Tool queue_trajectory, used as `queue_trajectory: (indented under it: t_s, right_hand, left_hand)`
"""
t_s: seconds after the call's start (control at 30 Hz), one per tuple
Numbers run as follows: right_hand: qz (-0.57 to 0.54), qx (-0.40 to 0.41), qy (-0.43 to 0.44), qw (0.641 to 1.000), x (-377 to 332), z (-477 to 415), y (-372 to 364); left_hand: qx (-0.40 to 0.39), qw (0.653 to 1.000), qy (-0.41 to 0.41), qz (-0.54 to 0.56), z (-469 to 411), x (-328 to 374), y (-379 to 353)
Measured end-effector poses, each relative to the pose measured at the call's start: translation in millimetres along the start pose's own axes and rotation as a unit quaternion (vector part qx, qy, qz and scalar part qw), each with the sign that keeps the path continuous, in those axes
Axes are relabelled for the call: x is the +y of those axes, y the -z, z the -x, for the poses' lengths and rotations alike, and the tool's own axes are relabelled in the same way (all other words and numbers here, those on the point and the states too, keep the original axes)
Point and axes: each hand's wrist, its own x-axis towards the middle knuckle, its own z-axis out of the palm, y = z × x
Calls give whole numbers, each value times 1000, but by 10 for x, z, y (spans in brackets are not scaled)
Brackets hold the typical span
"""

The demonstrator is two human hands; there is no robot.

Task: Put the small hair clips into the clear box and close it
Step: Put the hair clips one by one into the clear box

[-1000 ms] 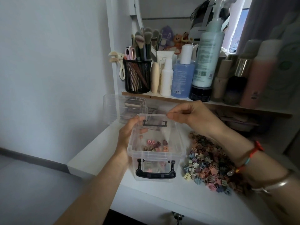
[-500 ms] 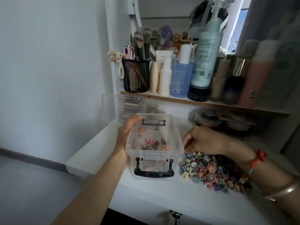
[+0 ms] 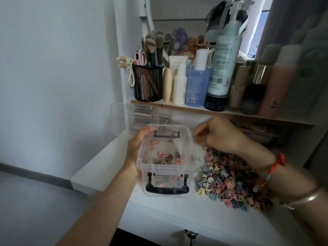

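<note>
The clear box (image 3: 166, 169) stands lidless on the white table, black handles at its near and far ends. A few small hair clips (image 3: 166, 158) lie on its bottom. My left hand (image 3: 137, 148) grips the box's left wall, thumb over the rim. To the right of the box lies a big pile of small coloured hair clips (image 3: 230, 180). My right hand (image 3: 218, 134) hovers above the pile's far end, just right of the box rim. Its blurred fingertips are bunched as if pinching clips.
A clear lid-like piece (image 3: 124, 118) leans against the back left under the shelf. The shelf (image 3: 195, 110) above holds a black mesh cup (image 3: 148, 84) of brushes and several bottles. The table's left edge (image 3: 92, 166) drops off beside the box.
My right hand went from above the box down to the pile, then rose again toward the box's right rim. The left hand and box stayed put.
</note>
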Motion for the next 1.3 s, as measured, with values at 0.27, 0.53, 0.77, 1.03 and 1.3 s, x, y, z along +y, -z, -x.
queue_trajectory:
  t_s: [0.27,0.53,0.77,1.03,1.3]
  right_hand:
    - [-24,81,-20,996,11,13,-158]
    - [-123,32,37,991,-20,51,56]
    - [97,-189,6,977,174,207,-109]
    - [-170,74,39,982,-171,100,70]
    - [-71,-78,26,994,-14,213,53]
  left_hand:
    - [4,1000,-5,0,-14,-6,-8]
    - [-8,1000,-2,-3,-31,-27,13]
    - [-13,1000,-2,-5,3,-9,6]
    - [-3,1000,-6,-4,11,0,-5]
    - [-1,1000,-17,-1,10,-27,7]
